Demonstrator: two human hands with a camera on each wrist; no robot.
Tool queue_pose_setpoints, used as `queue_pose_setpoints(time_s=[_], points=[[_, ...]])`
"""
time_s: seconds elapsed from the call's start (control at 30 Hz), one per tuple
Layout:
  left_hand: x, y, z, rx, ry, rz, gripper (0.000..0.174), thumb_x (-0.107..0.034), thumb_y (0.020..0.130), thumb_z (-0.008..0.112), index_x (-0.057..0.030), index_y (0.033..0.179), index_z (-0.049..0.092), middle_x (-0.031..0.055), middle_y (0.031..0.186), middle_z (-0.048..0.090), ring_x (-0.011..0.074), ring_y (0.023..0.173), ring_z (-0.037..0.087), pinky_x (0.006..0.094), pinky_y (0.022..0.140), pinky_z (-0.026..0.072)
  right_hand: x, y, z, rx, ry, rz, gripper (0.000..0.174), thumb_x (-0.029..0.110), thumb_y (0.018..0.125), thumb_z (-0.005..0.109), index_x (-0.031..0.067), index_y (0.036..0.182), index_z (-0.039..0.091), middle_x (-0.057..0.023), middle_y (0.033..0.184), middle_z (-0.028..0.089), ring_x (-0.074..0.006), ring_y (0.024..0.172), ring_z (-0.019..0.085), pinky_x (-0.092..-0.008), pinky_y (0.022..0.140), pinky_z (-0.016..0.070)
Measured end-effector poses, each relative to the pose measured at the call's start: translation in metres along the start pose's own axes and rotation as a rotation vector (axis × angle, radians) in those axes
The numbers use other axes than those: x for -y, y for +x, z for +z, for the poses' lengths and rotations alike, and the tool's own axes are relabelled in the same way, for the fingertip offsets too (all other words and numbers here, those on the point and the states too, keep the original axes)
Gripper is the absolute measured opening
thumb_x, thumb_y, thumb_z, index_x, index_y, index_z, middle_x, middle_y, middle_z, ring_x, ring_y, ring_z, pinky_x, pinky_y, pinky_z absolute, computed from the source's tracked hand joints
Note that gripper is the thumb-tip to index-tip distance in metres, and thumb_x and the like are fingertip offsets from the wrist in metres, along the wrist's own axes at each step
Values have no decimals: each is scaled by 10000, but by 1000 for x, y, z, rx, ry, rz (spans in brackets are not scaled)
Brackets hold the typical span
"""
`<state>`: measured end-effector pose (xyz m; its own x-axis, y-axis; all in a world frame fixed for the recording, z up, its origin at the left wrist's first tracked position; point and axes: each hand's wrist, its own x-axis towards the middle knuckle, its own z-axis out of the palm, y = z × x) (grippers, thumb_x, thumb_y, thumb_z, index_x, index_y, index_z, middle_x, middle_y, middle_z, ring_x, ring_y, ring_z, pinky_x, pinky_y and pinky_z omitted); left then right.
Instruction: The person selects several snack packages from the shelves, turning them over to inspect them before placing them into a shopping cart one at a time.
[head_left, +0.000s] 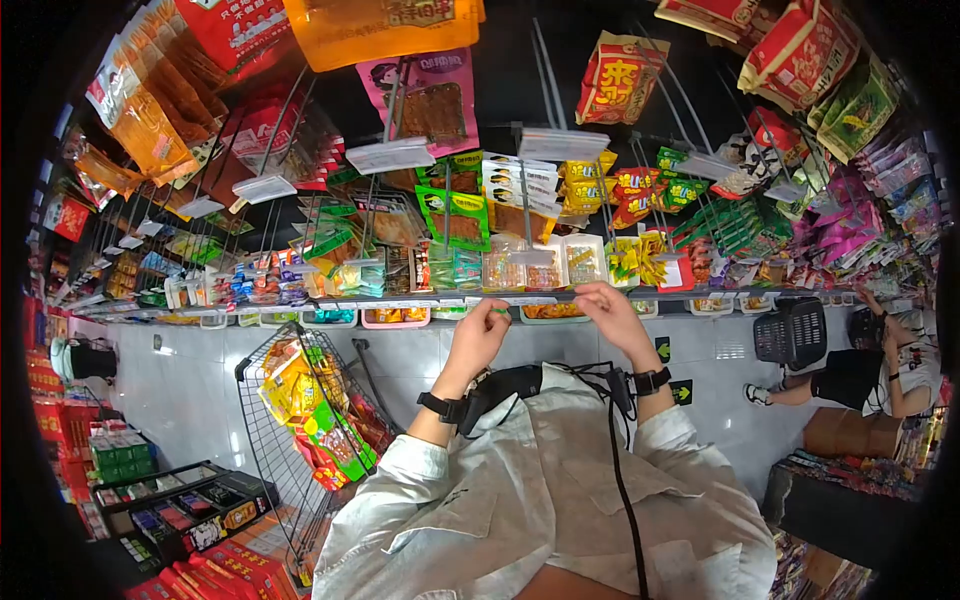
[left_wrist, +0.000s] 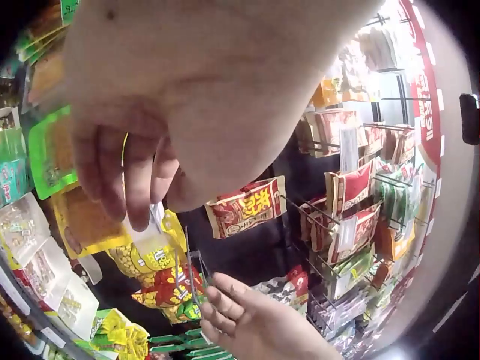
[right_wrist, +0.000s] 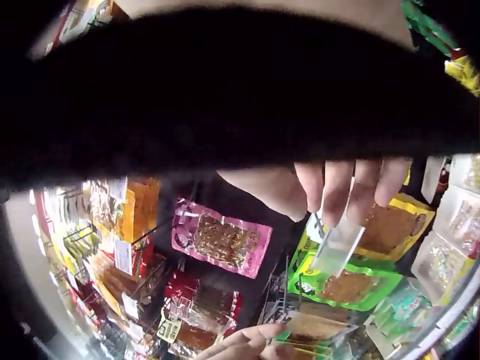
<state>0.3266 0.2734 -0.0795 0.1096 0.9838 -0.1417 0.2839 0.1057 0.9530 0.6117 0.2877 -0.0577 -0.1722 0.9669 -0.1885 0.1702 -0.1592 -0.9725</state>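
Note:
My left hand (head_left: 480, 336) is raised before the snack rack, its fingers loosely bent. In the left wrist view its fingertips overlap a clear price tag and the packets behind it. My right hand (head_left: 613, 318) is beside it with the fingers loosely bent; in the right wrist view they overlap a clear price tag (right_wrist: 339, 249). I see nothing held in either hand. Close beyond them are boxes of small wrapped sweets (head_left: 583, 262), green packets (head_left: 455, 216) and yellow packets (head_left: 587, 186) on hooks. A pink packet (right_wrist: 223, 240) hangs higher up.
A wire shopping cart (head_left: 262, 400) with several snack packets (head_left: 335, 440) stands at the left. Metal hooks with price tags (head_left: 390, 155) jut from the rack. At the right another person (head_left: 900, 365) is near a black basket (head_left: 790, 335). Low display stands (head_left: 185, 510) are behind on the left.

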Motion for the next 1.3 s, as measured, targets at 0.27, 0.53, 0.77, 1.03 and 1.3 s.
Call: queue_pose_setpoints(time_s=[0.27,0.53,0.77,1.03,1.3], points=[[-43,57,-20,-7,66,16,334,-134,979,586,-24,1294,575,87,922,707,148,836,670,286,755,519,46,74,21,37,106,32,350,203,1030,591,51,1339,526,-70,1156,670,-141,1044,628,-292,899,499],[-41,147,-2,-2,31,-45,394,-136,976,547,13,1339,519,113,999,701,176,916,663,317,824,512,46,147,19,-33,152,185,464,284,1017,599,67,1407,473,-93,1245,632,-183,1088,626,-316,936,481],[-3,220,21,-30,108,31,516,-213,957,578,-2,1417,477,212,1150,698,299,1053,679,369,907,513,-60,219,15,17,157,156,604,154,970,612,61,1511,361,-65,1153,623,-167,978,616,-343,839,510],[20,258,28,116,-50,-127,859,165,797,534,-100,1576,287,176,1162,630,236,940,673,322,730,576,-57,234,17,35,193,262,705,164,925,649,4,1534,331,-179,1397,526,-200,1114,578,-316,901,498],[55,282,20,166,278,-129,452,112,870,544,-58,1288,563,136,1131,679,198,1028,650,332,810,536,-16,217,11,61,33,316,681,330,937,659,6,1491,433,-127,1393,554,-204,1206,565,-325,955,480]])
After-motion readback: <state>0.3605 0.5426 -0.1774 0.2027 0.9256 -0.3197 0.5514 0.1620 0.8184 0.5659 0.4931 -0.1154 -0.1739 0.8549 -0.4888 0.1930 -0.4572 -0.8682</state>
